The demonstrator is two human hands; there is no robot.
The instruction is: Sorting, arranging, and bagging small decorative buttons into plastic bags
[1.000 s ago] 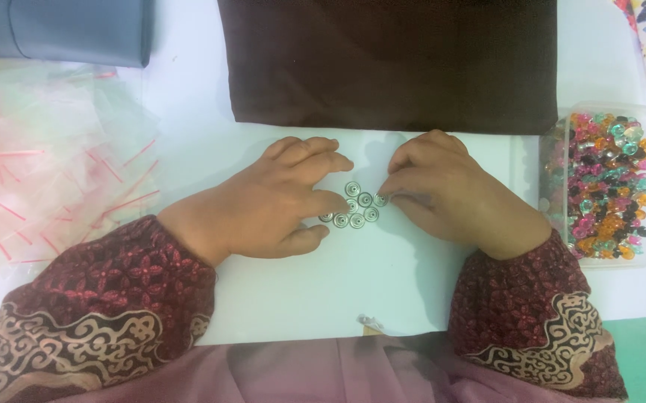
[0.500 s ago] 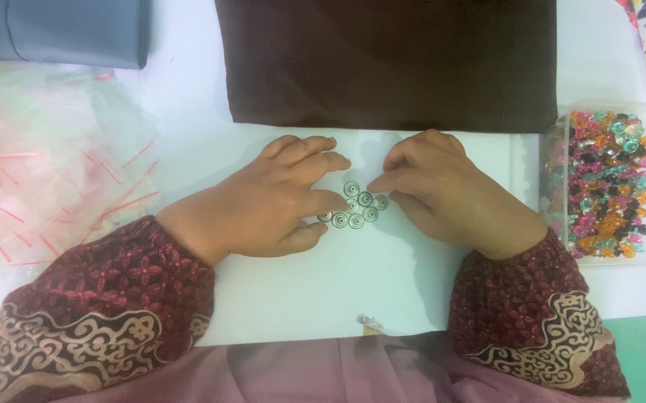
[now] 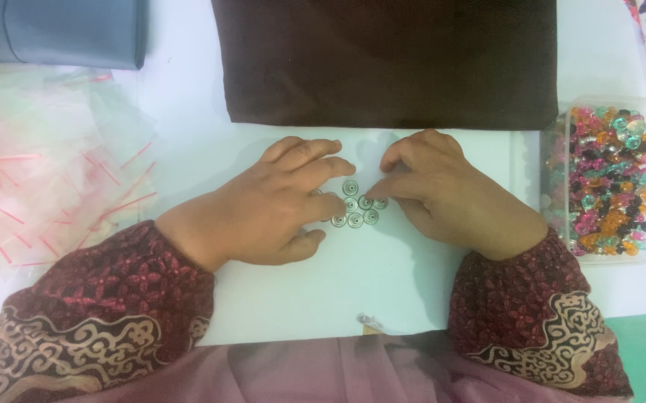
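Since 1 second ago nothing has shifted: the left hand (image 3: pixel 263 205) and right hand (image 3: pixel 450 194) still pinch fingertips onto the cluster of small round silvery ring beads (image 3: pixel 354 205) on the white sheet (image 3: pixel 383 283), so the arranging looks unfinished.

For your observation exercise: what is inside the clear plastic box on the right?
The clear plastic box holds a heap of small colourful beads: pink, orange, green, dark. Only the top layer shows; whatever lies beneath is covered.

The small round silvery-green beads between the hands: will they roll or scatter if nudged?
The small round silvery-green beads lie flat in a tight cluster on the white sheet, so they would probably slide rather than roll. They look light; a fingertip push from the left hand or right hand could scatter them.
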